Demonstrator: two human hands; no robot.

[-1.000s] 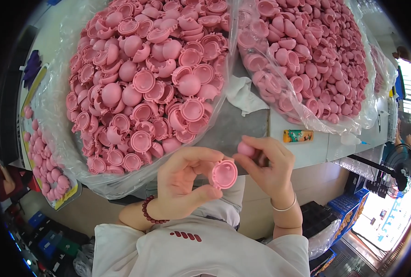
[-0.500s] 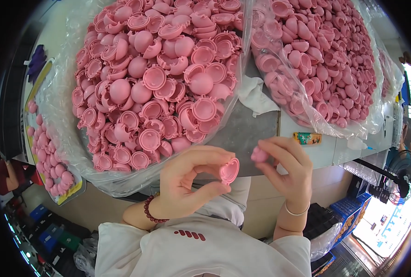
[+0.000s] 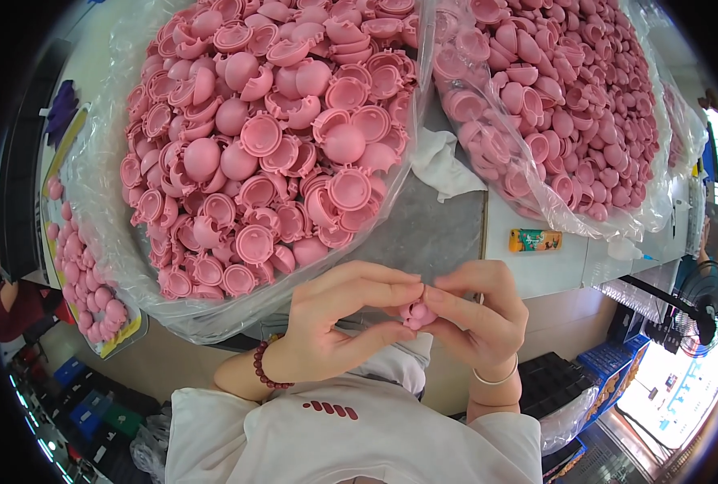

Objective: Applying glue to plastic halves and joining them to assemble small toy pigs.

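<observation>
My left hand (image 3: pixel 347 319) is closed in a pinch, with its fingertips on a small pink plastic shell that is now mostly hidden. Pressed against it from the other side, my right hand (image 3: pixel 480 315) grips a rounded pink plastic piece (image 3: pixel 418 315) with small knobs. The two parts meet between my fingertips, above my lap; whether they are joined cannot be seen. Beyond my hands, a clear plastic bag (image 3: pixel 206 319) holds a large heap of pink hollow half-shells (image 3: pixel 262 135), some cup side up, others dome side up.
A second bag of smaller pink shells (image 3: pixel 565 121) lies to the right. Between the bags sits a white cloth (image 3: pixel 446 167) on the grey table. Nearby is a small green-and-orange packet (image 3: pixel 535 240). At far left, a yellow-edged tray (image 3: pixel 121 340) carries pink rounded pieces.
My right hand has moved left with its pink piece and brought it against the shell in my left hand. The open cup of that shell no longer shows.
</observation>
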